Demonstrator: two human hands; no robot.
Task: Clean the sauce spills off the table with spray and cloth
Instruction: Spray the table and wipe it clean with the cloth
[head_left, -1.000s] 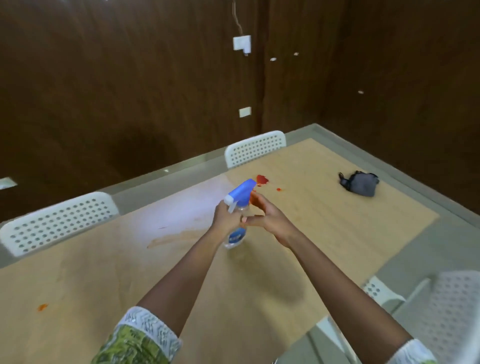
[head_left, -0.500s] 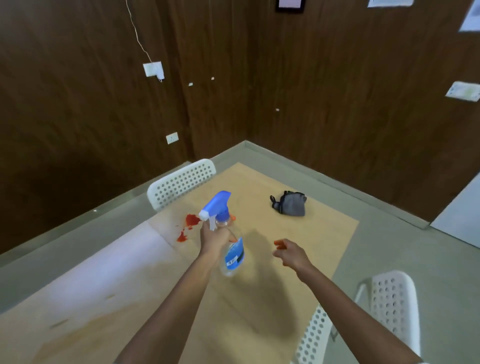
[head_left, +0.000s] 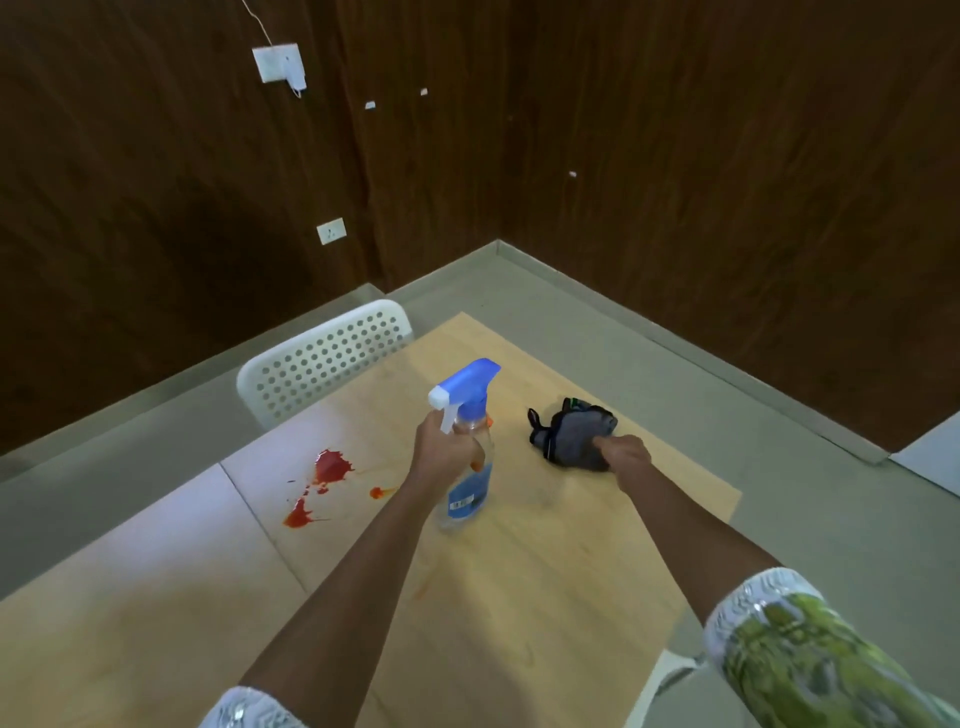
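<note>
Two hands readying spray and cloth, red sauce not yet wiped

Several red sauce spills (head_left: 326, 467) are lying on the left part of a light wooden table (head_left: 545, 597), looking thick and unsmeared, so the cleaning proper seems not yet begun. One person's left hand (head_left: 441, 449) is gripping the neck of a clear spray bottle (head_left: 467, 447) with a blue trigger head, holding it upright above the table middle, nozzle pointing left toward the spills. Blue liquid is filling its lower part. At the right, the right hand (head_left: 623, 457) is curling its fingers onto a crumpled grey cloth (head_left: 576, 434) lying on the far right part of the table; whether the cloth is lifted cannot be told. Spraying and wiping both appear to be left to do.

Table boards are meeting at a seam running near the spills. One white perforated chair (head_left: 322, 364) is standing at the far left edge. Grey floor (head_left: 597, 322) is surrounding the table, and dark wood-panelled walls (head_left: 727, 156) are meeting in a corner beyond, carrying white sockets (head_left: 331, 231)
</note>
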